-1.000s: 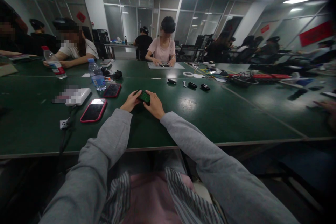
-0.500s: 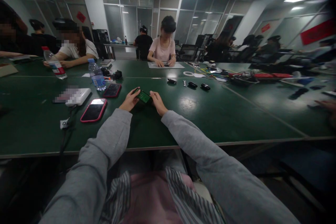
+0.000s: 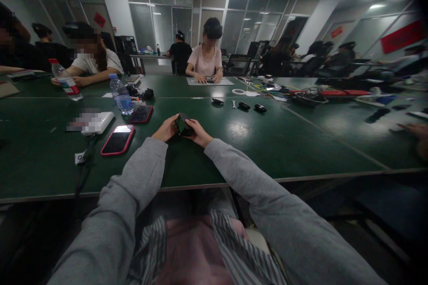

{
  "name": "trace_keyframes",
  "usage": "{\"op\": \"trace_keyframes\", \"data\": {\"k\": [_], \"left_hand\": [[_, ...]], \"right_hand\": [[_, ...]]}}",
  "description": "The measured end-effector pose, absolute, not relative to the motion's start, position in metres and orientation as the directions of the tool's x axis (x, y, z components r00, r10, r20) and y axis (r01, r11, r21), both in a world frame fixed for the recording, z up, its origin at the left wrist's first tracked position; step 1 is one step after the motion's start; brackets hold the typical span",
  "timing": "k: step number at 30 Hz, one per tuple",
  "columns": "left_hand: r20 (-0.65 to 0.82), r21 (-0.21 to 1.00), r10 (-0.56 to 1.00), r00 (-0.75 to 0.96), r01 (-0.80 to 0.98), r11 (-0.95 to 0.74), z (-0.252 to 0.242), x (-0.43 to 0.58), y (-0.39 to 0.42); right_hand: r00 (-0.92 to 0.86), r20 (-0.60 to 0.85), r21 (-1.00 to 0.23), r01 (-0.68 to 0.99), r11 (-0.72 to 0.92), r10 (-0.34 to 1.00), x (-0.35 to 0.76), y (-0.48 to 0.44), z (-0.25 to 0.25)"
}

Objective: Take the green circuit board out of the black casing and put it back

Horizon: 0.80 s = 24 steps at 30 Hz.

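Note:
Between my hands, above the green table [image 3: 267,142], is a small green circuit board [image 3: 181,124] with a dark surface beside it, perhaps part of a black case. My left hand [image 3: 166,128] grips its left side, thumb along the upper edge. On the other side my right hand [image 3: 198,132] has its fingers closed on the dark part, covering some of it. The board is tilted, so its green face shows only as a narrow area. A pink-edged phone [image 3: 117,140] lies left of my hands, with a second phone [image 3: 141,114] behind it.
A water bottle [image 3: 121,95] and a white box with a cable [image 3: 98,123] stand to the left. Beyond my hands lie several small black objects [image 3: 244,106]. Cables and tools [image 3: 277,91] clutter the right back. A person [image 3: 204,60] works opposite.
The circuit board has been turned, so less of its green face shows and a dark surface is visible. My right hand has shifted left and slightly down, nearer my left hand.

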<state>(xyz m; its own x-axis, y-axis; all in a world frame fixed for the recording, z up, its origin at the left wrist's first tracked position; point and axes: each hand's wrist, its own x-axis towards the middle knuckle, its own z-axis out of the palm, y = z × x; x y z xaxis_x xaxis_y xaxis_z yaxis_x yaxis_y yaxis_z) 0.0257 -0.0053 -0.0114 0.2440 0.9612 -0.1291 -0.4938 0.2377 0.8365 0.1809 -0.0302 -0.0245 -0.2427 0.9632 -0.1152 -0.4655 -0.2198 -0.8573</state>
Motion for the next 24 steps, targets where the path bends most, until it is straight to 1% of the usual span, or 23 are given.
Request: {"op": "trace_keyframes", "data": {"k": [2,6,10,13,16,20,24], "left_hand": [[-0.179,0.836,0.940,0.290,-0.459,0.301,-0.010,0.028,-0.008],[-0.162,0.834,0.917,0.365,-0.446,0.325,-0.007,0.034,-0.016],[-0.181,0.837,0.928,0.325,-0.445,0.319,-0.009,0.037,-0.017],[-0.205,0.832,0.936,0.286,-0.453,0.321,-0.012,0.036,-0.013],[-0.190,0.816,0.941,0.282,-0.487,0.311,-0.016,0.034,-0.006],[-0.188,0.791,0.945,0.266,-0.529,0.307,-0.020,0.030,0.002],[-0.191,0.771,0.947,0.259,-0.557,0.308,-0.023,0.028,0.004]], "right_hand": [[-0.183,-0.075,-0.908,-0.394,-0.143,0.980,0.179,-0.030,-0.028],[-0.119,0.053,-0.965,-0.261,0.020,0.991,0.175,-0.034,-0.032],[-0.122,0.160,-0.977,-0.163,0.139,0.980,0.174,-0.040,-0.032],[-0.164,0.176,-0.981,-0.111,0.159,0.971,0.175,-0.041,-0.030],[-0.178,0.196,-0.977,-0.118,0.177,0.964,0.175,-0.040,-0.029],[-0.155,0.186,-0.976,-0.144,0.164,0.970,0.174,-0.038,-0.026],[-0.089,0.161,-0.983,-0.100,0.152,0.983,0.177,-0.033,-0.025]]}}
